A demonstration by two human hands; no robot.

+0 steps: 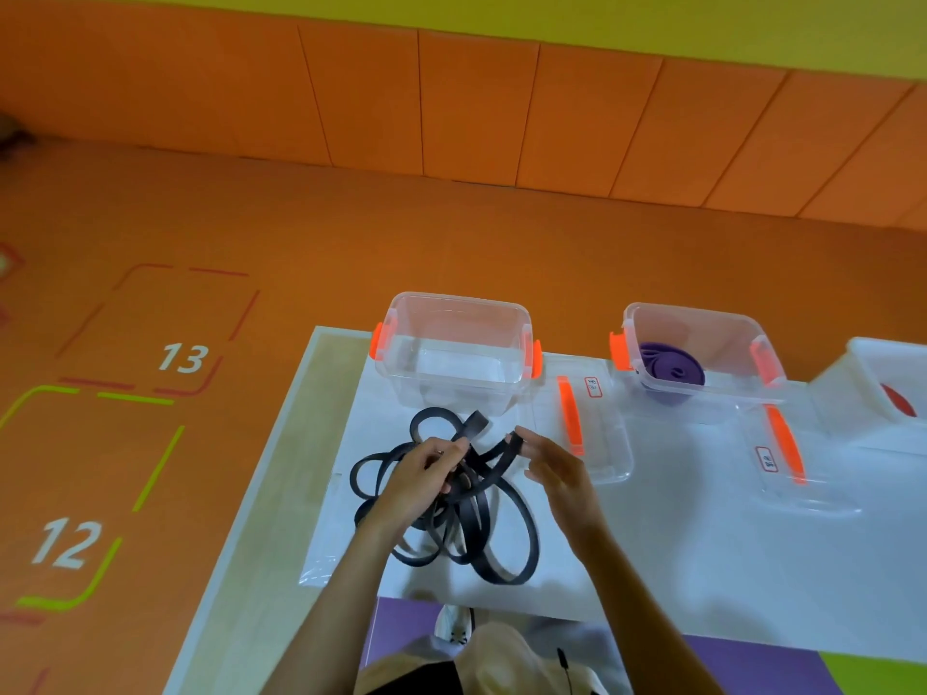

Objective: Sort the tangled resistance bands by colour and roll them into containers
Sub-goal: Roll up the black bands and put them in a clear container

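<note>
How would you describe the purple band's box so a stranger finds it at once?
Start at the white table. In the row of clear boxes along its far edge, take the middle box. Only it holds a rolled purple band; the left box is empty.

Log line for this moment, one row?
left hand grips black bands | right hand pinches one strand | left container empty | purple band boxed
</note>
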